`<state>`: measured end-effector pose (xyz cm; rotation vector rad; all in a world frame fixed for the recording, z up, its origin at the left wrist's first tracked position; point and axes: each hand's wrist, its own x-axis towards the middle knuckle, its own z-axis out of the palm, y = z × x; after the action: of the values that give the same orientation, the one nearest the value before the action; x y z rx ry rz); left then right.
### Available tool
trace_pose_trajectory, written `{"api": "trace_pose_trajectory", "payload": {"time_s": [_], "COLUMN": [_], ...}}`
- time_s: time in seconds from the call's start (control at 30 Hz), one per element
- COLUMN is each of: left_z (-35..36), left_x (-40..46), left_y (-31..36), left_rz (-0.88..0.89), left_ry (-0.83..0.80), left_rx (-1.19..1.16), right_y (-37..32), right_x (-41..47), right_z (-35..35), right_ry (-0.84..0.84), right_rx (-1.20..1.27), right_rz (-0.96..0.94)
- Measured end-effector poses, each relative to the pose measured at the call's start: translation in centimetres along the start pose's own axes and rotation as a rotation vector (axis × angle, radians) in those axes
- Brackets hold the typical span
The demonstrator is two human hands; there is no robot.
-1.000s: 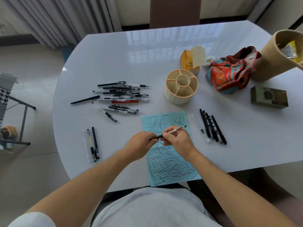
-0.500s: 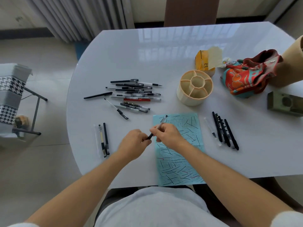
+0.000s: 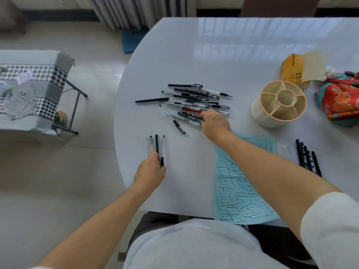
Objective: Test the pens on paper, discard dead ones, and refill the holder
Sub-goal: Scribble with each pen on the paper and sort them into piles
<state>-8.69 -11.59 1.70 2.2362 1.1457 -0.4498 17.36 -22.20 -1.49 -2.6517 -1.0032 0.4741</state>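
A pile of black, clear and red pens [image 3: 194, 100] lies on the white table [image 3: 194, 55]. My right hand [image 3: 214, 123] reaches into the pile's near edge, and its curled fingers close on a dark pen [image 3: 189, 115] there. My left hand [image 3: 150, 171] pinches the lower end of a thin pen [image 3: 162, 150], which lies beside a small row of pens [image 3: 154, 145] near the table's left edge. The scribbled blue paper [image 3: 239, 191] lies under my right forearm. The beige compartmented holder [image 3: 278, 103] stands empty on the right. A row of black pens [image 3: 308, 160] lies at the far right.
A yellow box [image 3: 295, 70] and a red patterned cloth bag [image 3: 342, 100] sit behind and right of the holder. One black pen [image 3: 152, 100] lies apart, left of the pile. A stool with a houndstooth cloth [image 3: 33, 90] stands on the floor to the left.
Both hands have left the paper and separated. The left hand carried the pen to the small row on the left. The right hand moved up to the pile. The view swung left.
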Motion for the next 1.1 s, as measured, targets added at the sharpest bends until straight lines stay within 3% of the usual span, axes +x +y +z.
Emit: {"api": "trace_pose_trajectory", "payload": {"time_s": [0.23,0.43,0.6,0.73,0.97,1.03,1.1], "left_z": [-0.4,0.7,3.2,4.4,5.3,5.3,5.1], "left_x": [1.2,1.2,0.6,0.3,0.5,1.0,1.5], "left_y": [-0.3,3.3,9.5,12.3,16.2,16.0,14.9], "left_rz": [0.028,0.233,0.475,0.61,0.777,0.779,0.748], "left_ry": [0.003,0.042,-0.273,-0.392,-0.204,-0.167,-0.148], "left_rx": [0.132,0.019,-0.094,0.027,0.236,0.297,0.319], "right_y": [1.4,3.3,3.8,5.3,7.6,9.5,12.0], "right_x": [-0.6,-8.4,-14.9,-17.5,-17.9,-17.4,-16.9], "right_z": [-0.9,-2.3,-1.4,-1.2,-1.7,-2.5,-3.6], "right_ry": [-0.027,0.057,-0.067,-0.033,0.31,0.478,0.541], "right_rx": [0.142,0.828,1.303,1.335,1.238,1.294,1.258], "right_rz": [0.059,0.371,0.461,0.468,0.68,0.825,0.843]}}
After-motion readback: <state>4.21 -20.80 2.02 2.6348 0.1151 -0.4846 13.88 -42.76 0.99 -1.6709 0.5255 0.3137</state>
